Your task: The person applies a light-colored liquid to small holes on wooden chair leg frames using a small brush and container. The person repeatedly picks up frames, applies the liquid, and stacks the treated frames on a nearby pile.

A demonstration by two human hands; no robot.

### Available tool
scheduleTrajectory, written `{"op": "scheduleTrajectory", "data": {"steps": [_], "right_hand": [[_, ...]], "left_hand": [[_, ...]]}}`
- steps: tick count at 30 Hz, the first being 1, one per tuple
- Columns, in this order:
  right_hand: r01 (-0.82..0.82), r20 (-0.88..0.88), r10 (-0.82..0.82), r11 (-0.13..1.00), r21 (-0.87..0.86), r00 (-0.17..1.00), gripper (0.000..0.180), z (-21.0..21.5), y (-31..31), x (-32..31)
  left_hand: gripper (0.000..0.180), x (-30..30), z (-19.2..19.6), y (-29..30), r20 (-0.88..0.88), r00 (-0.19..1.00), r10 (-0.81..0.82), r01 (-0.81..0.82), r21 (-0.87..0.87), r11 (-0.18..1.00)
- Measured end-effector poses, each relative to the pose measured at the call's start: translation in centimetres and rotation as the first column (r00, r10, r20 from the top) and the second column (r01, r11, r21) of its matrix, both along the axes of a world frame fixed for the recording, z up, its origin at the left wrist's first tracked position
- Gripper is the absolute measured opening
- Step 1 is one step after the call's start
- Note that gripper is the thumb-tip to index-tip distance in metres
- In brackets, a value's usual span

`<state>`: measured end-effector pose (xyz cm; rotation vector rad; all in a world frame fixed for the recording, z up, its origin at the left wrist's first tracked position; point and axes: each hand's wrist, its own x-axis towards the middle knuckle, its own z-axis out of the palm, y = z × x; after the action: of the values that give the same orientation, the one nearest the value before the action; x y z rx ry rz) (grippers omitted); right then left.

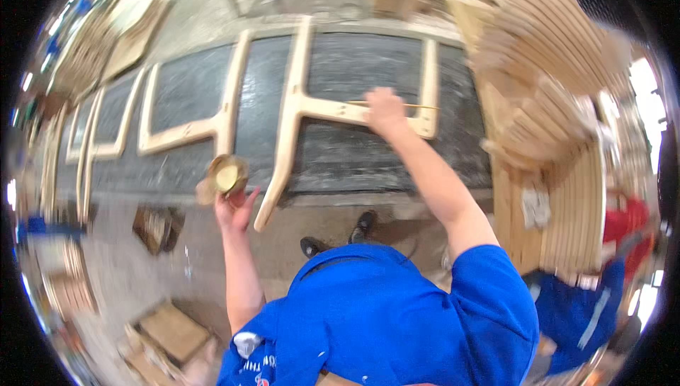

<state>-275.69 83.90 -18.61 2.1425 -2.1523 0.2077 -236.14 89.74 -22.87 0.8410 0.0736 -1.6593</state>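
Left hand (235,205) clamped on small glue pot (225,176), centre-left of frame; right hand (386,111) closed on thin stick (411,106), upper centre, touching wooden frame piece (304,106) lying on dark bench (354,159).

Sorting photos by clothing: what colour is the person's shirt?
Bright blue shirt, plain apart from small print near the lower edge; seen in the head view.

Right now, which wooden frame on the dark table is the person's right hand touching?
The wooden frame furthest right. The right hand rests on its crossbar with a thin stick; the other frames lie untouched to the left.
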Motion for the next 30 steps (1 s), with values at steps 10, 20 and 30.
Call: {"op": "scheduleTrajectory", "data": {"steps": [10,20,30], "right_hand": [[0.425,0.403,-0.562,0.82,0.383,0.722,0.025,10.6,22.7,-19.4],[0.969,-0.029,-0.976,0.217,-0.119,0.215,0.039,-1.1,42.8,-41.1],[0.948,0.965,0.105,0.239,0.21,-0.24,0.023,-1.0,41.3,-36.7]], "left_hand": [[0.038,-15.3,5.2,-3.1,0.011,0.929,-0.37,0.356,-0.305,0.883],[0.041,-33.8,8.3,-2.0,0.034,0.658,-0.752,0.723,-0.307,0.619],[0.047,-45.8,11.0,5.1,0.049,0.477,-0.877,0.845,-0.3,0.443]]}}
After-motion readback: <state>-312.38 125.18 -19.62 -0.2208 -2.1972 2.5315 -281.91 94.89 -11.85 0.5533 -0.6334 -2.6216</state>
